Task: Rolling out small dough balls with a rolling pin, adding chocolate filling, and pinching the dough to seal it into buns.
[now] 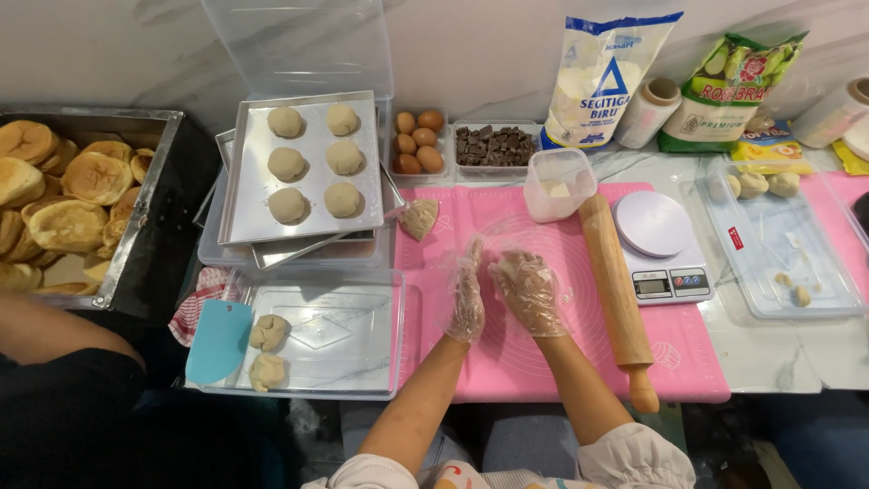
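Pink mat (507, 353): gloved hands cup dough (507, 265), round, no long axis.

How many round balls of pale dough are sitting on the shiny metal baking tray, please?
6, in two columns on the metal baking tray: left column back, middle, front; right column back, middle, front. The trays stacked beneath may hide more.

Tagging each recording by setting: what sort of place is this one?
Probably a home or small baking workstation: a metal tray of round dough balls, a wooden rolling pin on a pink silicone mat, and a white digital scale.
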